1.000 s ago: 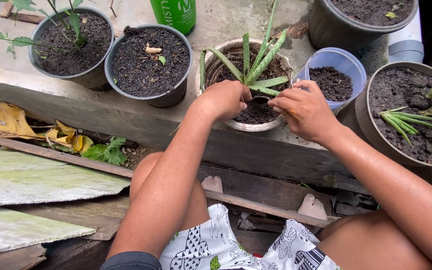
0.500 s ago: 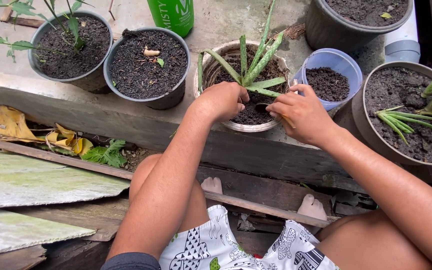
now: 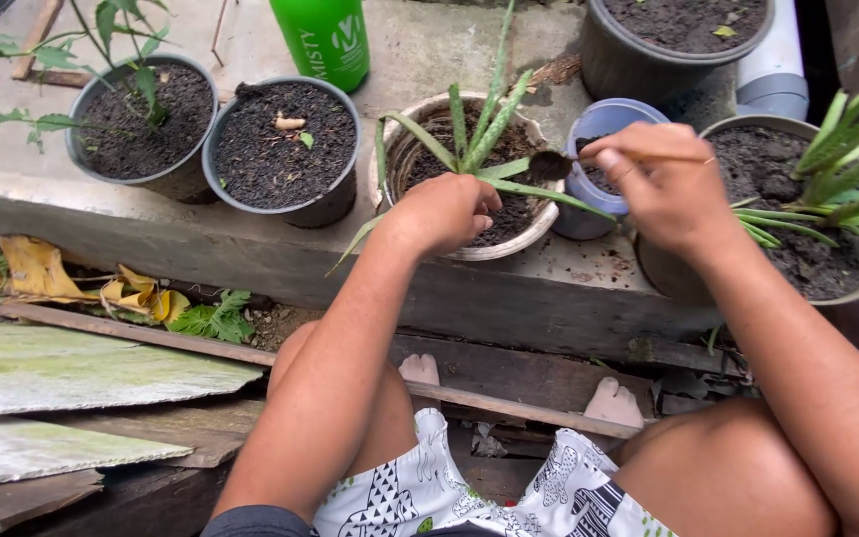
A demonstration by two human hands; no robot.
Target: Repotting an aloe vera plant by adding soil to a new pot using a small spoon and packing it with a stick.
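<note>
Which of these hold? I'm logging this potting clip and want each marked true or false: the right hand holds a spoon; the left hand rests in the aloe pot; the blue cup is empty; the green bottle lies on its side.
1. The right hand holds a spoon: true.
2. The left hand rests in the aloe pot: true.
3. The blue cup is empty: false, dark soil shows inside.
4. The green bottle lies on its side: false, it stands upright on the ledge.
</note>
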